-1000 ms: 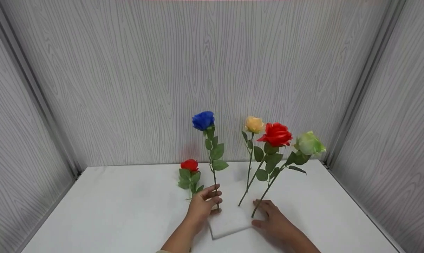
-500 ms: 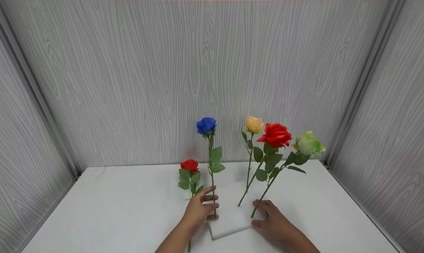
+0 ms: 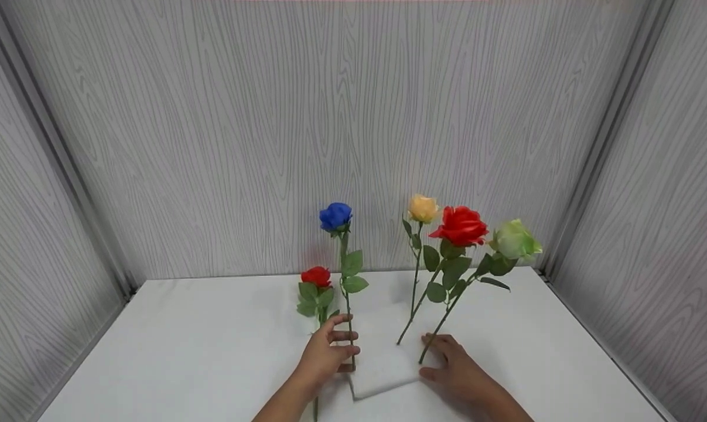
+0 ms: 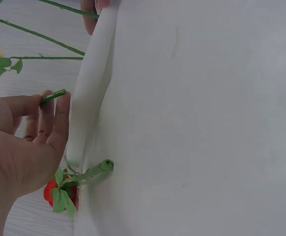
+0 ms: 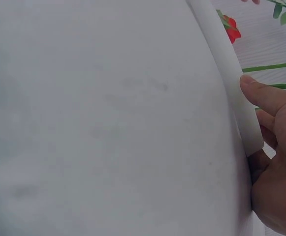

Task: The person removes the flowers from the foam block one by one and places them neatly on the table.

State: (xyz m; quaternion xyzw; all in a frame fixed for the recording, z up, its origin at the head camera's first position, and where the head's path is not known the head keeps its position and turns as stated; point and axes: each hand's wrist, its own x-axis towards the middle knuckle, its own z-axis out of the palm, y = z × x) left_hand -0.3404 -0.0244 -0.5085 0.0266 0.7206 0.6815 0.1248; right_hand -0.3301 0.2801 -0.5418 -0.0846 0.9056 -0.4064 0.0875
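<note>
In the head view my left hand pinches the stem of a blue rose, which stands nearly upright at the left edge of a white foam-like block. The left wrist view shows the cut stem end poking past my fingertips, apart from the block. My right hand grips the block's right side, its thumb on the near edge in the right wrist view. A yellow rose, a large red rose and a pale green rose stand in the block, tilting rightward.
A smaller red rose lies on the white table, left of the block, its stem passing under my left arm toward the near edge. Grey wood-grain panels enclose the table at the back and both sides.
My left hand has moved left and slightly nearer with the blue rose, whose bloom now sits lower. The right hand, block and standing roses have stayed put.
</note>
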